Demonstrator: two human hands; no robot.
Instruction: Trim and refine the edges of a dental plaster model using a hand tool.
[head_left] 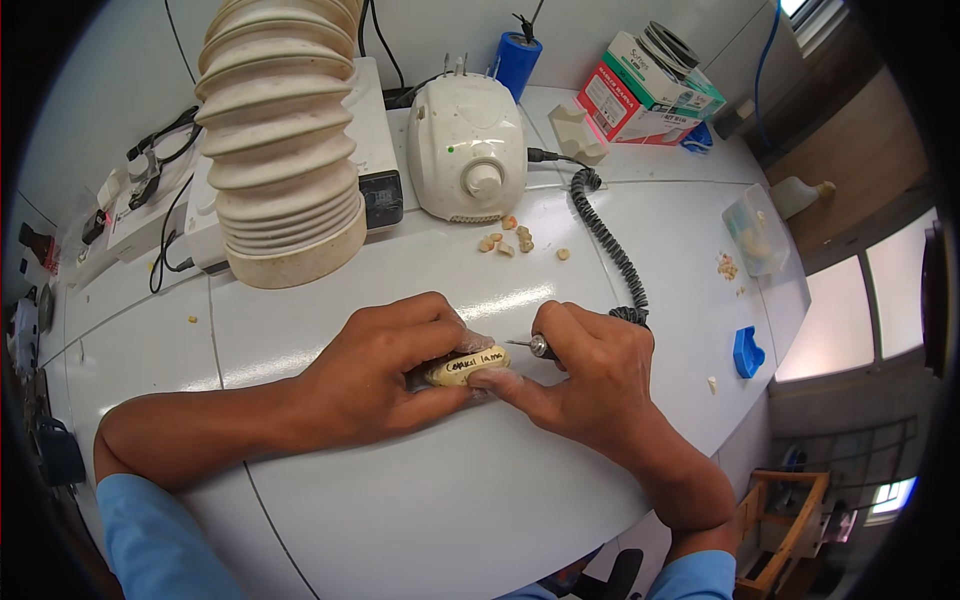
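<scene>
Near the middle of the white table, my left hand (385,365) grips a small pale yellow block (463,368), like a plaster dental cast, with dark handwriting on its near side. My right hand (605,375) is closed around a rotary handpiece (541,347); its thin metal bit points left, close to the block's right end. My right thumb presses on the block's lower right edge. Whitish dust coats the fingertips. Most of the handpiece is hidden in my palm. A black coiled cord (607,228) runs from behind my right hand to a cream control unit (468,150) with a round knob.
A wide ribbed hose (283,150) hangs at the back left. Several small tooth-like pieces (524,240) lie before the control unit. Farther right are stacked cardboard boxes (640,98), a see-through tub (757,238) and a blue plastic piece (748,352) near the table's edge.
</scene>
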